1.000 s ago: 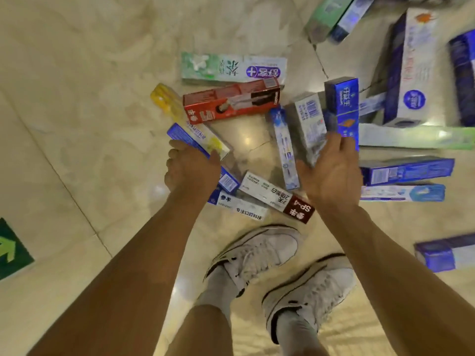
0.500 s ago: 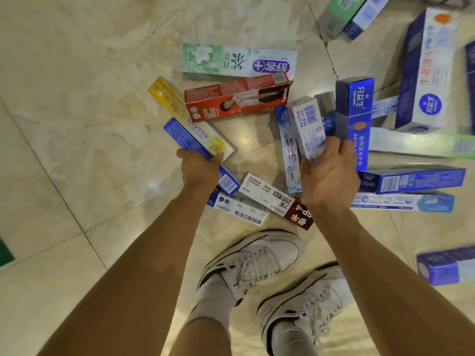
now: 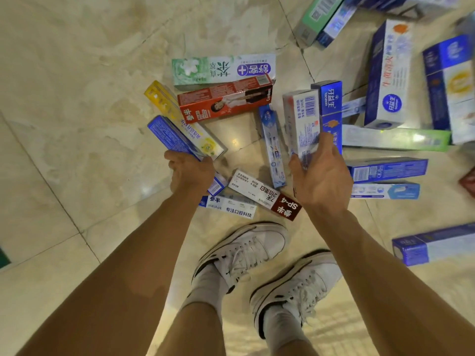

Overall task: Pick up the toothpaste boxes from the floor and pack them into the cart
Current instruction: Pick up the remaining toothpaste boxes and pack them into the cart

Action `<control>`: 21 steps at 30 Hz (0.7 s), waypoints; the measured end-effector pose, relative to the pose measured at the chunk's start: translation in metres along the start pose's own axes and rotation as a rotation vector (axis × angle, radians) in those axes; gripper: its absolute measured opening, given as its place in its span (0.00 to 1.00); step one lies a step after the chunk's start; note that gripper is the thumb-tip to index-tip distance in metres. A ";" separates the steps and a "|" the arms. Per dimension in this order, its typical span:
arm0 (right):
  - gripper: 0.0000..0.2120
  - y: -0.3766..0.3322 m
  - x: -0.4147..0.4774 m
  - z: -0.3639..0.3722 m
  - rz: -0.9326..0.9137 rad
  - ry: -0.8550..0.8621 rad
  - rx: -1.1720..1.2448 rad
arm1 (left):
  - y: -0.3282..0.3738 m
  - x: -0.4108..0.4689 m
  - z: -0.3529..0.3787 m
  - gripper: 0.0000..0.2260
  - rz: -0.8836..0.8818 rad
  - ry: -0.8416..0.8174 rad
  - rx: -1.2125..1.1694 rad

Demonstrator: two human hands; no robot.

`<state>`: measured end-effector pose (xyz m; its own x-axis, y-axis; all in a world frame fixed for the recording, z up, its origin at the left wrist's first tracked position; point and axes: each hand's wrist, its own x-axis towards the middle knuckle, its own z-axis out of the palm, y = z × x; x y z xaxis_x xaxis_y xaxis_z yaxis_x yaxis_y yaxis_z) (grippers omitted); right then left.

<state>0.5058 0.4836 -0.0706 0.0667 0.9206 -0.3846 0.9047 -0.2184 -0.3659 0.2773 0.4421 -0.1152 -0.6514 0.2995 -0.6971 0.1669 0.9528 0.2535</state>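
Many toothpaste boxes lie scattered on the marble floor [image 3: 77, 86]. My left hand [image 3: 191, 173] grips a blue box [image 3: 171, 136] by its near end, its far end raised over a yellow box [image 3: 180, 116]. My right hand [image 3: 321, 178] holds two upright boxes side by side: a white barcode box [image 3: 302, 119] and a blue box [image 3: 331, 109]. Between my hands lie a red box [image 3: 226, 102], a green-and-white box [image 3: 221, 69], a slim blue-white box [image 3: 272, 147] and a white-and-maroon box [image 3: 264, 194]. The cart is out of view.
My two white sneakers [image 3: 244, 253] stand just below the pile. More boxes lie to the right: a large blue-white box [image 3: 388, 75], a green-edged box [image 3: 395, 138], a blue box [image 3: 388, 169] and another blue box [image 3: 431, 245] at the right edge.
Both hands have risen off the floor with their boxes. The left hand's blue box has tilted up, and the right hand's two boxes stand higher and closer to the camera.
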 end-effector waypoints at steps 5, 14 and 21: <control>0.23 -0.027 -0.026 -0.082 -0.016 0.009 -0.009 | 0.038 -0.083 -0.073 0.24 0.281 0.155 0.298; 0.20 -0.110 -0.092 -0.342 0.000 0.130 0.110 | 0.184 -0.309 -0.244 0.23 0.712 0.108 0.406; 0.20 -0.156 -0.164 -0.561 0.038 0.222 0.107 | 0.296 -0.494 -0.357 0.24 0.968 0.158 0.443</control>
<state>0.5895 0.5486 0.5254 0.2014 0.9572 -0.2081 0.8511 -0.2761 -0.4466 0.3844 0.5587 0.5438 -0.1818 0.9565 -0.2283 0.8956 0.2569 0.3633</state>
